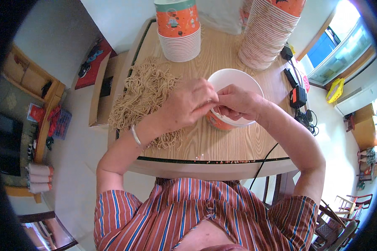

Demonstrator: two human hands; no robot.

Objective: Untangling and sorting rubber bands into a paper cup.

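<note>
My left hand [189, 103] and my right hand [239, 102] meet over the near left side of a paper bucket [238, 79], which is white inside with an orange printed outside. The fingers of both hands are pinched together at the fingertips. Whatever they hold there is too small or hidden to make out. A silver bangle sits on my left wrist. To the left, partly under my left forearm, lies a tangled heap of beige cords [144, 94].
Two stacks of nested paper buckets, a shorter one [179, 44] and a tall one [264, 37], stand at the table's back. Black power adapters and cables [298, 97] lie along the right edge. Small bits dot the front edge [226, 162]. A cardboard box [102, 94] stands left.
</note>
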